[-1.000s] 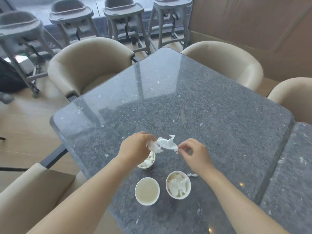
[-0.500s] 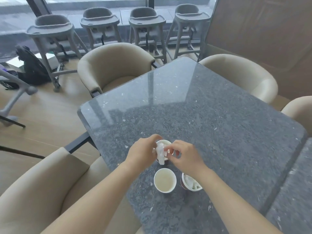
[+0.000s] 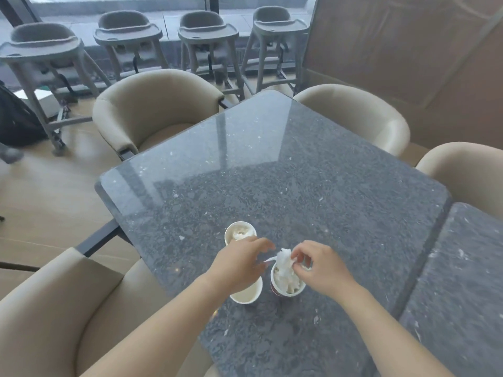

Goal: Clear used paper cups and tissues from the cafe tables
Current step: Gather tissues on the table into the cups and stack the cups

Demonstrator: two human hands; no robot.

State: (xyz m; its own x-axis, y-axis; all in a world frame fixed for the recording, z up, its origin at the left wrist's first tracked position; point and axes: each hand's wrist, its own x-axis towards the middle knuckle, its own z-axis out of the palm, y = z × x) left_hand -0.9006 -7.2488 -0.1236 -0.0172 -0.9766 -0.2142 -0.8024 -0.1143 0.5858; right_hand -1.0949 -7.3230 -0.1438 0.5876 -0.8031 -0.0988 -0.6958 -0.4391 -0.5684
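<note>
Highchairs (image 3: 128, 44) stood in a row at the far left, with beige armchairs (image 3: 155, 110) ringing the speckled grey table (image 3: 272, 164). Our left hand (image 3: 239, 265) hovered with fingers loosely curled, gripping nothing we could make out, and hid part of an empty paper cup (image 3: 246, 293); a tissue-filled cup (image 3: 240, 233) stood just beyond. Our right hand (image 3: 318, 265) pinched a crumpled tissue (image 3: 284, 263) over a third cup (image 3: 287, 284).
</note>
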